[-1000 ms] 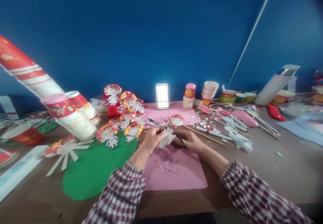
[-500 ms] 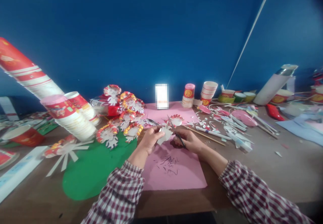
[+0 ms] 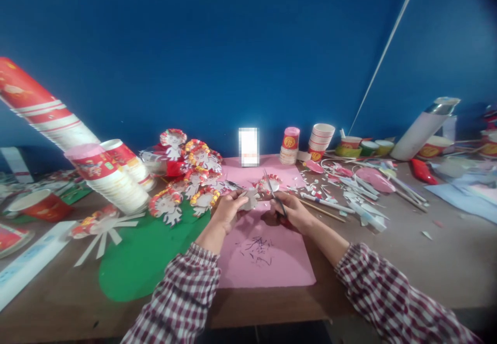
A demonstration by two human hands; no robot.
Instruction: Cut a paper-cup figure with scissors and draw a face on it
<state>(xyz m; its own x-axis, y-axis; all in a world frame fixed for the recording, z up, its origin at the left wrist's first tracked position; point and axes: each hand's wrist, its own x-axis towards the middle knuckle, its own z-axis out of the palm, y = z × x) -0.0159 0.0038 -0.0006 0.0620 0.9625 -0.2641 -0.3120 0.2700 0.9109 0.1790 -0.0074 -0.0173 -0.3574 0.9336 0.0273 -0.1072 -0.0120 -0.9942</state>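
Observation:
In my left hand (image 3: 229, 210) a small white paper cutout (image 3: 250, 200) is pinched, its pale side facing up. My right hand (image 3: 291, 210) grips a pair of scissors (image 3: 278, 204) with dark handles; the blades point up and away, just right of the cutout. Both hands hover over a pink sheet (image 3: 267, 261) that carries black pen marks. Just beyond the blades a red-and-white curled paper piece (image 3: 269, 182) lies on the pink paper. The cutout's left edge is hidden by my fingers.
Finished-looking paper figures with red and yellow curled rims (image 3: 199, 163) crowd the left, near a green sheet (image 3: 155, 261). Stacked paper cups (image 3: 112, 178) lean further left. White scraps (image 3: 359, 191), a pen (image 3: 328, 203) and wooden sticks lie right. A blue wall (image 3: 248, 49) stands behind.
The white cutout has turned in my left hand and shows less of its face. The scissors, still in my right hand, have shifted slightly right and now point more upright.

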